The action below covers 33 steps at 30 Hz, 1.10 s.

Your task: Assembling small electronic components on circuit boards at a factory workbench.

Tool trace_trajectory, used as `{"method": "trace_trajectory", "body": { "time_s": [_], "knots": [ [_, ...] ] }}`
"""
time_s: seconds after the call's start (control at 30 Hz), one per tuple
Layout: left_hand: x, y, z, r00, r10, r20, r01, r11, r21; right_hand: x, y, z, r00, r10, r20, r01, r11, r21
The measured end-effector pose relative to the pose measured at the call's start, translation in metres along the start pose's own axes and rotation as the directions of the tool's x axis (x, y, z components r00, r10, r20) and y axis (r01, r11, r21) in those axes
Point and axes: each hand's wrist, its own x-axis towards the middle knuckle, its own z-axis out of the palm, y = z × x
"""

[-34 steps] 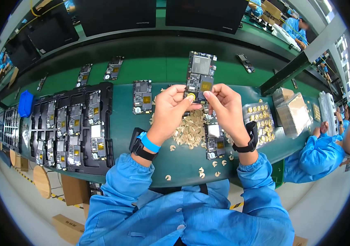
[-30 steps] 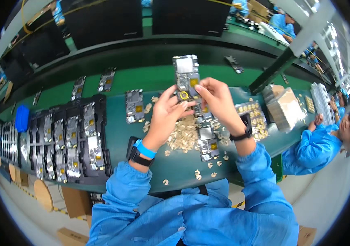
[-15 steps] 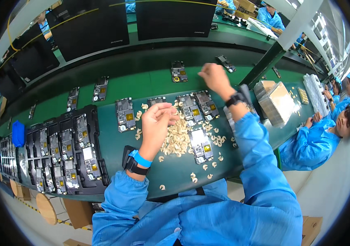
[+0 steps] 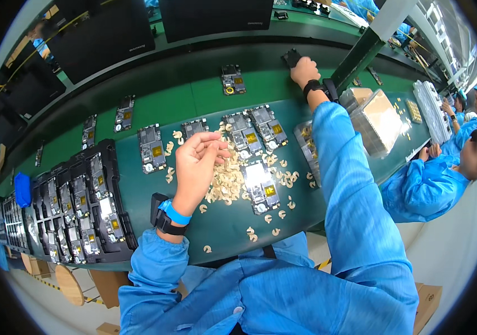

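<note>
My right hand (image 4: 305,70) reaches out to the far belt, its fingers closed on the edge of a dark circuit board (image 4: 291,57). Above a pile of small cream-coloured C-shaped pieces (image 4: 227,181) hovers my left hand (image 4: 196,163), fingers curled and pressed together; whatever it may hold is hidden. Around the pile lie several circuit boards: one with a shiny silver plate (image 4: 259,184) near me, a pair (image 4: 242,134) behind it, and one (image 4: 152,148) to the left. Another board (image 4: 195,127) is partly covered by my left hand and the pieces.
A black tray (image 4: 124,215) full of boards stands left, a blue block (image 4: 22,190) beside it. More boards (image 4: 233,80) rest on the green belt (image 4: 177,100). At right are clear plastic boxes (image 4: 378,123), a green post (image 4: 356,61) and a seated person in blue (image 4: 428,178).
My right hand has moved farther out and right and now grips the board on the belt. My left hand stays over the pile. The whole view has shifted slightly.
</note>
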Motion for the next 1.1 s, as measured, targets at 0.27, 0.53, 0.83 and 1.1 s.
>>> {"method": "trace_trajectory", "body": {
  "time_s": [0.27, 0.53, 0.83, 1.1],
  "knots": [
    [-0.009, -0.001, 0.008, 0.996, -0.066, 0.061, 0.065, 0.998, 0.014, -0.177, -0.025, -0.098, 0.902, -0.359, 0.241, -0.12, 0.329, 0.937],
    [-0.016, 0.001, 0.029, 0.987, -0.044, 0.154, 0.066, 0.987, -0.144, -0.28, -0.027, -0.136, 0.829, -0.456, 0.324, -0.178, 0.335, 0.925],
    [-0.01, 0.002, 0.022, 0.974, 0.22, -0.059, -0.219, 0.975, 0.034, -0.245, 0.142, -0.172, 0.954, -0.298, 0.039, 0.272, 0.911, 0.31],
    [-0.014, 0.003, 0.011, 0.98, 0.2, 0.009, -0.198, 0.958, 0.21, -0.251, 0.134, -0.17, 0.926, -0.379, 0.003, 0.321, 0.789, 0.523]
  ]
}}
